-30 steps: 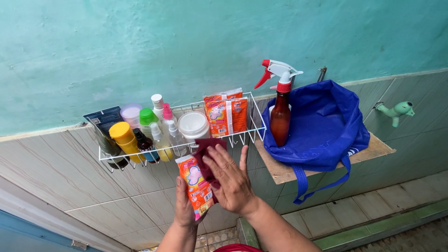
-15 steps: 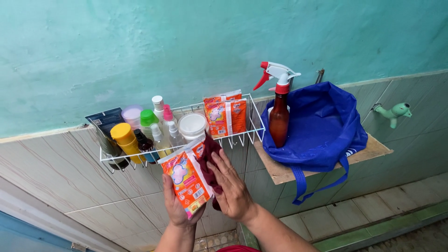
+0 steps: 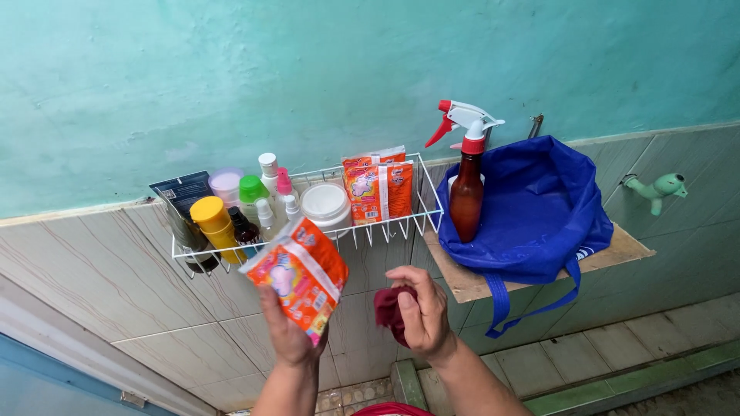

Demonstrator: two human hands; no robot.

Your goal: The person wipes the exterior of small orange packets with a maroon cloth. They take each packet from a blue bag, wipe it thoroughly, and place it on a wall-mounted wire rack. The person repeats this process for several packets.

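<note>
Orange packet (image 3: 297, 276): a flat printed sachet, orange with a white stripe, held tilted in front of the tiled wall, just below the wire rack.
Left hand (image 3: 288, 335): raised from below, fingers closed round the lower edge of the orange packet, thumb hidden behind it.
Dark red cloth (image 3: 389, 313): a small bunched rag, beside the packet on its right and apart from it.
Right hand (image 3: 422, 310): curled tightly around the dark red cloth, which sticks out on the palm side; fingers folded over it.
Wire rack (image 3: 401, 226): white, fixed to the wall above both hands, holding bottles, a jar and more packets.
Rack contents: a yellow-capped bottle (image 3: 212, 222), a green-capped bottle (image 3: 252, 190), small white spray bottles, a white lidded tub (image 3: 325, 204), and two matching orange sachets (image 3: 378, 187) standing upright at the right end.
Spray bottle (image 3: 466, 179): brown with a red and white trigger head, upright on a wooden shelf (image 3: 624, 248), just right of the rack.
Blue bag (image 3: 536, 208): open cloth bag lying on the same shelf, touching the spray bottle, straps hanging over the edge.
Green tap (image 3: 657, 188): on the tiled wall at far right, well apart from the hands.
</note>
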